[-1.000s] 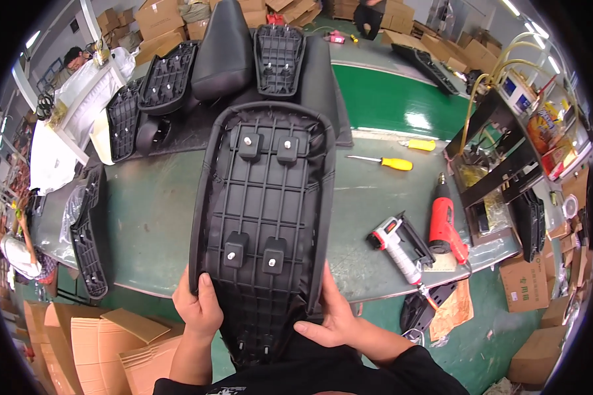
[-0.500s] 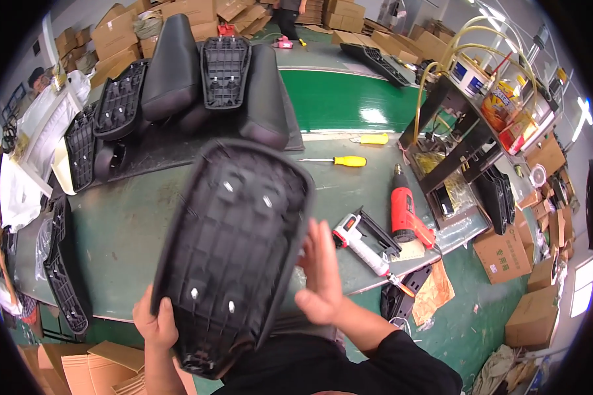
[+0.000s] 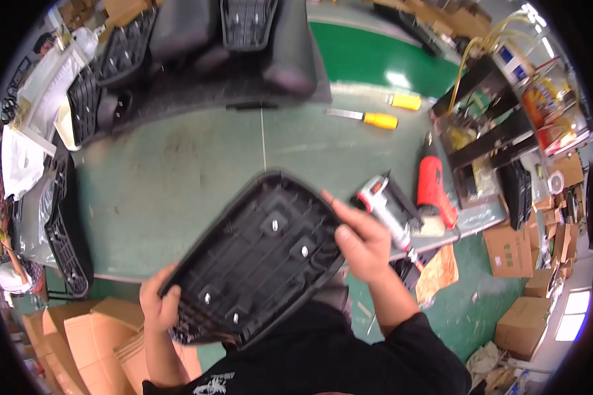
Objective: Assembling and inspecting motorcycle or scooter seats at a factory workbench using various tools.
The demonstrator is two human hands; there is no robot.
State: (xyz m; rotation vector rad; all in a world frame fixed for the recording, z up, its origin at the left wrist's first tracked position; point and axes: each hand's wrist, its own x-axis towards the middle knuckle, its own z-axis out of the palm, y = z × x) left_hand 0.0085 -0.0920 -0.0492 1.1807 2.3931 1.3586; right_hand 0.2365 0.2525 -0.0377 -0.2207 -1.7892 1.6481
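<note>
Black seat [image 3: 257, 260] held, ribbed underside up | opposite sides clamped by left hand [image 3: 158, 306] and right hand [image 3: 367, 243] | red heat gun [image 3: 431, 184] supported by worktop [image 3: 178, 178]

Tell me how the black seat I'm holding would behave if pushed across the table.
The black seat would probably stay stiff: its ribbed underside shows no obvious sag. Its metal studs stick up and might catch on something. Its broad, elongated outline suggests it would likely slide rather than roll.
</note>
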